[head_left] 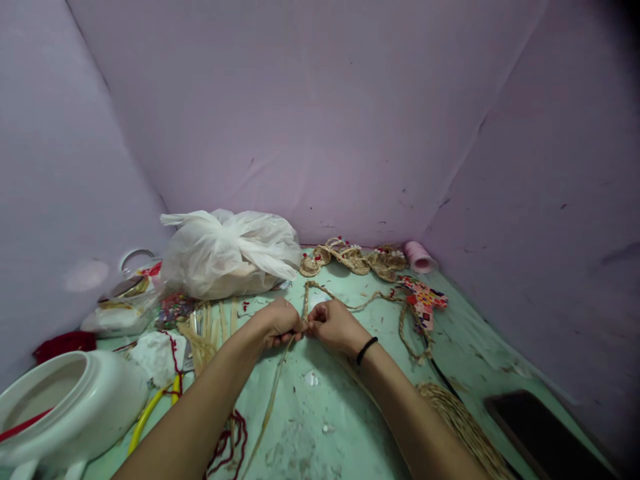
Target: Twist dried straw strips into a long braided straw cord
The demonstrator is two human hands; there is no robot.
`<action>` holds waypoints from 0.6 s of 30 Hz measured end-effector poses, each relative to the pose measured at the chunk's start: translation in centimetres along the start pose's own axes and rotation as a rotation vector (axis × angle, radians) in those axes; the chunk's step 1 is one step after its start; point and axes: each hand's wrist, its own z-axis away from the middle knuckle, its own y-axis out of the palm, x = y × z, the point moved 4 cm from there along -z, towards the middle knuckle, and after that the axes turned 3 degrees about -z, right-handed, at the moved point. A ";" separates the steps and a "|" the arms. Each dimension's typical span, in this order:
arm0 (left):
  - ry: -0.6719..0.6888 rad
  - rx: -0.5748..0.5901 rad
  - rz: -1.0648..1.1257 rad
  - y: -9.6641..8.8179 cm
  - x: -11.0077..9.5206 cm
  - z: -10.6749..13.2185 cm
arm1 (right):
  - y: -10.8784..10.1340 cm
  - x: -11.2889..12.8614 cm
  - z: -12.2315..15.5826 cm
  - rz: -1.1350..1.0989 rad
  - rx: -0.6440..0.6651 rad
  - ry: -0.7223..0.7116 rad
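Observation:
My left hand (281,323) and my right hand (336,327) nearly meet above the middle of the table, both closed. Between their fingertips they pinch the near end of a braided straw cord (306,301). From there the cord runs away from me, bends, and trails right across the table. A loose flat straw strand (273,400) hangs from my left hand toward the near edge. Another pale strand passes beside my right forearm, partly hidden by it. The exact grip of the fingertips is too small to make out.
Several small woven straw sandals (353,260) lie along the back wall, beside a pink thread spool (419,257) and a white plastic bag (230,253). Left are a white pot (115,380), yellow-handled tool (145,420) and red yarn (240,433). Right are patterned fabric (425,303), a straw coil (457,417) and a phone (540,433).

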 end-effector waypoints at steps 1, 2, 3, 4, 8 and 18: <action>0.001 0.001 0.017 0.2 0.0 0.0 | -0.1 0.2 0.1 0.102 -0.028 -0.017; 0.006 -0.003 0.052 0.5 0.1 0.1 | -0.1 0.5 0.4 0.190 -0.052 -0.028; 0.008 -0.016 0.093 0.8 0.1 0.2 | -0.2 0.8 0.6 0.265 -0.075 -0.035; 0.002 -0.041 0.129 1.1 0.2 0.2 | -0.3 1.1 0.9 0.327 -0.100 -0.042; -0.061 -0.187 0.254 1.9 0.3 0.7 | -0.9 2.3 2.1 0.483 -0.202 -0.048; 0.012 -0.238 0.364 1.7 1.0 0.7 | 0.4 3.3 4.9 0.520 -0.319 -0.111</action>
